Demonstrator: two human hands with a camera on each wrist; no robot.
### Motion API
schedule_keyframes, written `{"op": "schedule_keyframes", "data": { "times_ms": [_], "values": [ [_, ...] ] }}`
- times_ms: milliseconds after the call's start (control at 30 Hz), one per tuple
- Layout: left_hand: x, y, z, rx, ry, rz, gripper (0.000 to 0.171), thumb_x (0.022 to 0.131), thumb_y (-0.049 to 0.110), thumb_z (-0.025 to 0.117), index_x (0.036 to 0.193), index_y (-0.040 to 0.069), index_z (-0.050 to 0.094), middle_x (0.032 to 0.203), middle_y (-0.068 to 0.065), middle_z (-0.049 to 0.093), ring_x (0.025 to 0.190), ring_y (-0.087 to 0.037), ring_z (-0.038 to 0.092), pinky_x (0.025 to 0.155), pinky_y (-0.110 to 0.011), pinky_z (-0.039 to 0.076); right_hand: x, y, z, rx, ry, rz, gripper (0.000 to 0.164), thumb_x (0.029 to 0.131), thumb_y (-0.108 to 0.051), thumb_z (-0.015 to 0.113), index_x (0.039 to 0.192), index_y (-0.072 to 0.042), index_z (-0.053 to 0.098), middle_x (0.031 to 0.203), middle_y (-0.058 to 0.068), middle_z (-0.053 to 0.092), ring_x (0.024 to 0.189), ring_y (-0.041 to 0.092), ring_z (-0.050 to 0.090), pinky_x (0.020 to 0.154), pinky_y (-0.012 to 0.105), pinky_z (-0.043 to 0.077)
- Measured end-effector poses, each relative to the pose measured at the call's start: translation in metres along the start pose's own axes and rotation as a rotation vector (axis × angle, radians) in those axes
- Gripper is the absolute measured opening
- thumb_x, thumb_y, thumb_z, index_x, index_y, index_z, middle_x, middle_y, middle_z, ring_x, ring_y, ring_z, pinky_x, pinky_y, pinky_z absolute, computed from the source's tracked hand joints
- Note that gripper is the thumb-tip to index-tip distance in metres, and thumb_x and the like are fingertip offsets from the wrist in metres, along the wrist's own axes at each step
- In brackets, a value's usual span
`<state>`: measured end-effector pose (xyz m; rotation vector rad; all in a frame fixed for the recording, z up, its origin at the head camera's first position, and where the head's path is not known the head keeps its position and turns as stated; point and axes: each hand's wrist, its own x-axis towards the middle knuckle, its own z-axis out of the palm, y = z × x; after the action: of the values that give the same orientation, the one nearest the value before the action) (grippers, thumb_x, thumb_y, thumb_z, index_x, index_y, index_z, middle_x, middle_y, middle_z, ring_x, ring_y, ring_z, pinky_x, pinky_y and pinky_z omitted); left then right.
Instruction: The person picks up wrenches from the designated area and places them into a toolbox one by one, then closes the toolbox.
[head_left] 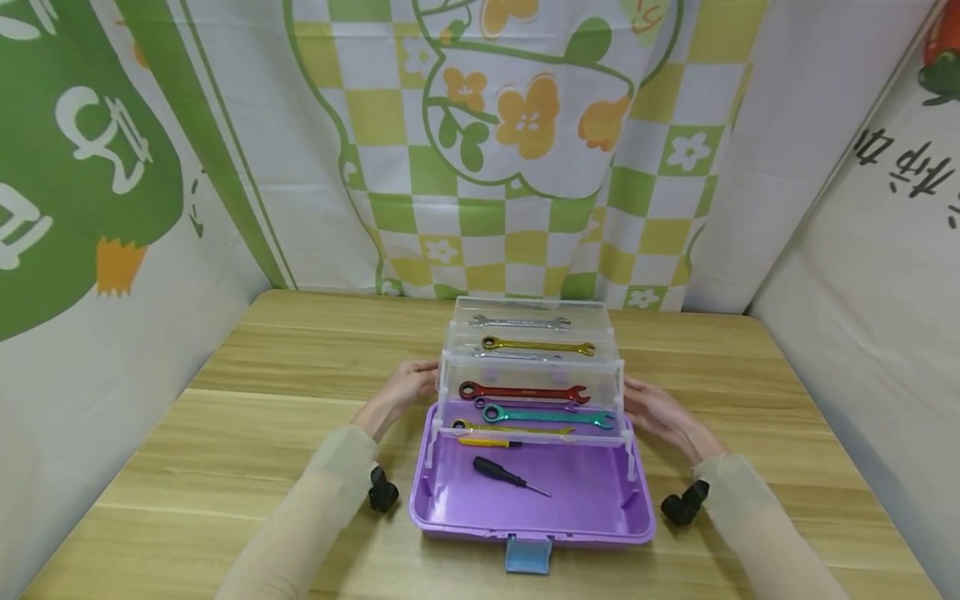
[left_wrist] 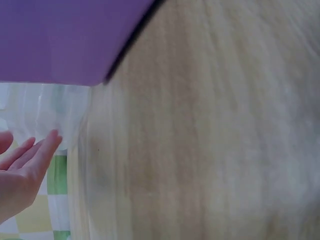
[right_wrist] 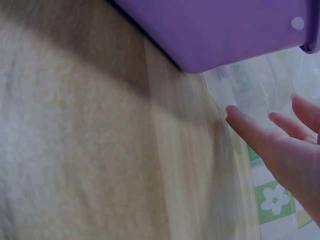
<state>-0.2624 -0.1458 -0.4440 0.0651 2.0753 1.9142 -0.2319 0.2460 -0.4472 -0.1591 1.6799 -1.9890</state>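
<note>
A purple toolbox [head_left: 532, 500] lies unfolded, its clear tiered trays [head_left: 532, 375] raised over the back. Several wrenches rest in the trays, among them a red wrench [head_left: 525, 392], a green wrench [head_left: 547, 416] and a gold wrench [head_left: 537, 345]. Inside the purple base are a black screwdriver [head_left: 501, 473] and a yellow-handled tool [head_left: 483, 443], partly hidden by the trays. My left hand [head_left: 401, 392] is at the left of the trays, my right hand [head_left: 663, 414] at the right. Extended fingers show beside clear plastic in both wrist views; contact is unclear.
The box stands on a wooden table [head_left: 300, 367]. A light-blue latch [head_left: 528, 554] hangs from its front edge. Behind the table is a checked, flower-printed curtain [head_left: 517, 242], with printed cloth walls on both sides. Wrist cameras [head_left: 682, 504] are strapped under the sleeves.
</note>
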Motion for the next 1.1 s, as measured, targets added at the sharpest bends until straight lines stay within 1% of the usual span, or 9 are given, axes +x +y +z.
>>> {"op": "schedule_keyframes", "data": {
  "times_ms": [100,167,300,433,533,667,833,967,1100],
  "values": [
    [0.002,-0.008,-0.002,-0.062,-0.02,0.075,0.041,0.089,0.0,0.043,0.127,-0.013,0.034,0.124,-0.028,0.044,0.106,-0.032,0.053,0.09,-0.037,0.042,-0.001,0.0,-0.001,-0.023,-0.002,-0.012,0.055,0.097,-0.014,0.029,0.139,0.0,-0.004,0.144,0.023,-0.001,0.13,0.035,0.007,0.102,0.035,0.025],
    [0.025,-0.036,-0.015,-0.139,-0.081,0.183,0.039,0.088,0.004,0.049,0.125,-0.008,0.042,0.12,-0.022,0.052,0.1,-0.027,0.057,0.085,-0.033,0.046,-0.001,0.001,-0.002,-0.023,-0.001,-0.023,0.054,0.097,-0.013,0.029,0.139,0.001,-0.003,0.144,0.023,0.0,0.13,0.032,0.011,0.101,0.031,0.028],
    [0.037,-0.049,-0.02,-0.124,-0.069,0.233,0.041,0.087,0.008,0.052,0.124,-0.007,0.044,0.12,-0.021,0.052,0.1,-0.027,0.057,0.085,-0.035,0.045,-0.001,0.003,-0.004,-0.029,-0.005,-0.073,0.056,0.097,-0.012,0.031,0.138,0.002,-0.003,0.143,0.025,-0.001,0.124,0.017,0.033,0.099,0.029,0.03],
    [0.008,-0.011,-0.003,-0.008,0.029,0.174,0.042,0.088,0.003,0.046,0.125,-0.013,0.037,0.125,-0.027,0.043,0.107,-0.033,0.051,0.092,-0.039,0.039,-0.001,0.006,-0.005,-0.024,0.009,-0.138,0.057,0.096,-0.011,0.034,0.137,0.004,-0.002,0.142,0.026,0.001,0.104,0.0,0.048,0.096,0.025,0.033],
    [-0.011,0.01,0.004,-0.001,0.045,0.162,0.041,0.088,-0.002,0.043,0.126,-0.014,0.034,0.126,-0.028,0.041,0.11,-0.034,0.049,0.094,-0.038,0.038,-0.001,0.008,-0.006,-0.012,0.03,-0.189,0.057,0.095,-0.01,0.036,0.136,0.007,0.0,0.139,0.017,0.029,0.1,-0.003,0.051,0.091,0.02,0.038],
    [-0.025,0.026,0.008,-0.012,0.061,0.163,0.042,0.087,-0.004,0.043,0.127,-0.012,0.034,0.128,-0.028,0.038,0.116,-0.036,0.042,0.096,-0.038,0.035,-0.001,0.009,-0.005,0.07,0.021,-0.27,0.045,0.093,-0.003,0.037,0.137,-0.014,0.03,0.114,-0.01,0.054,0.099,0.001,0.053,0.086,0.017,0.041],
    [-0.027,0.028,0.008,-0.03,0.083,0.186,0.043,0.086,-0.006,0.044,0.127,-0.01,0.034,0.131,-0.026,0.036,0.12,-0.036,0.037,0.1,-0.039,0.03,-0.002,0.005,-0.004,0.122,-0.019,-0.377,0.043,0.09,0.004,0.04,0.11,-0.031,0.057,0.11,-0.013,0.057,0.1,0.004,0.053,0.085,0.017,0.042],
    [-0.022,0.02,0.005,-0.071,0.103,0.223,0.042,0.086,-0.004,0.046,0.127,-0.008,0.037,0.131,-0.024,0.038,0.12,-0.034,0.039,0.099,-0.036,0.032,-0.004,0.003,-0.002,0.123,-0.01,-0.393,0.042,0.09,0.004,0.04,0.113,-0.027,0.056,0.111,-0.013,0.057,0.102,0.004,0.053,0.086,0.017,0.042],
    [-0.023,0.014,0.003,-0.077,0.123,0.282,0.042,0.085,-0.004,0.049,0.126,-0.007,0.039,0.129,-0.023,0.041,0.118,-0.032,0.042,0.097,-0.032,0.034,-0.007,0.001,-0.001,0.077,0.036,-0.389,0.044,0.091,0.002,0.042,0.131,-0.015,0.038,0.112,-0.016,0.056,0.102,0.002,0.052,0.085,0.017,0.042]
  ]
}}
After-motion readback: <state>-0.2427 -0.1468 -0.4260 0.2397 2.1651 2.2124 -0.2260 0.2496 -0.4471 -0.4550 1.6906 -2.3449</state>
